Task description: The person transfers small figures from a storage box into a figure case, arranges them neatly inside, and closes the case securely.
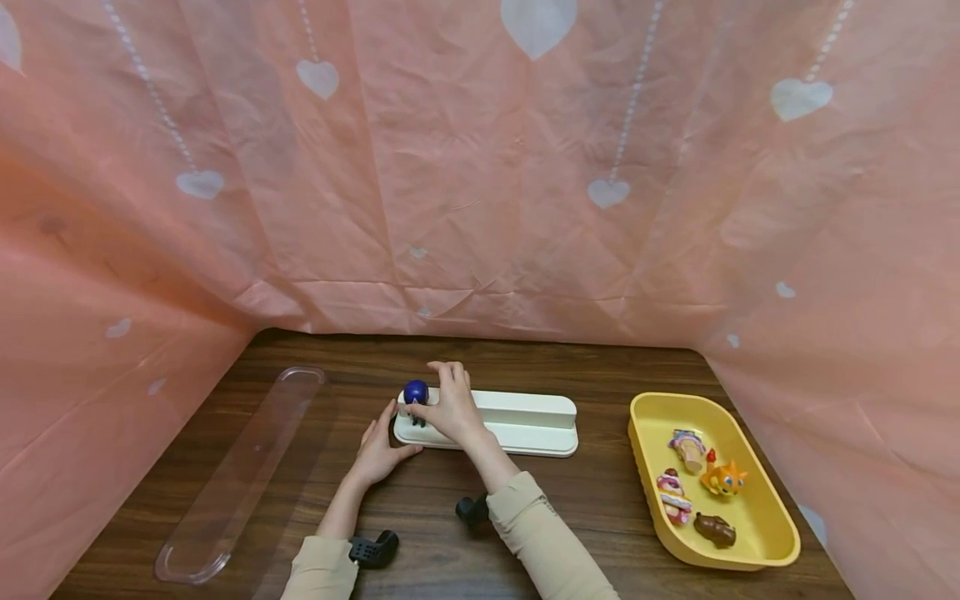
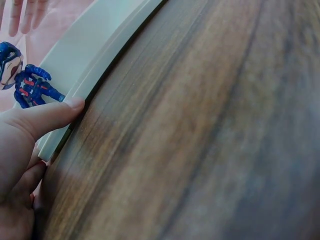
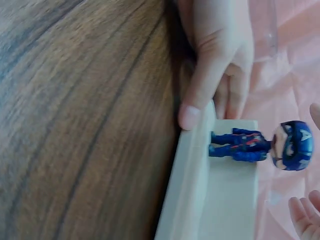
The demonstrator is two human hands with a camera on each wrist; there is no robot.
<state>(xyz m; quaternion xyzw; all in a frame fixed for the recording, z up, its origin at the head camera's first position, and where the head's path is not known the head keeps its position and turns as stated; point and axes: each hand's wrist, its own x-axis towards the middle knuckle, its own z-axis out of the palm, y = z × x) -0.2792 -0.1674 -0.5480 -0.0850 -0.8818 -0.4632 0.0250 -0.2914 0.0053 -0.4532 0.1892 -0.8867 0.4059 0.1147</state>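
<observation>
While standing at the left end of the white stand [image 1: 528, 438], looks like a red-marked, blue-helmeted figure [image 3: 252, 144]. Holds nothing in the right hand [image 1: 455, 410] — fingers [image 3: 304, 219] spread wide beside the figure, arched over the stand. Touches the stand's front edge with the left hand [image 1: 375, 456] — low, loosely splayed.

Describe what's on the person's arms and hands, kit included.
Beige long sleeves on both arms: left sleeve, right sleeve, cuffed at the ends. Left hand and right hand wear no gloves. Curved black wrist device by the left cuff, with small openings; another by the right, partly hidden. No cables visible.
</observation>
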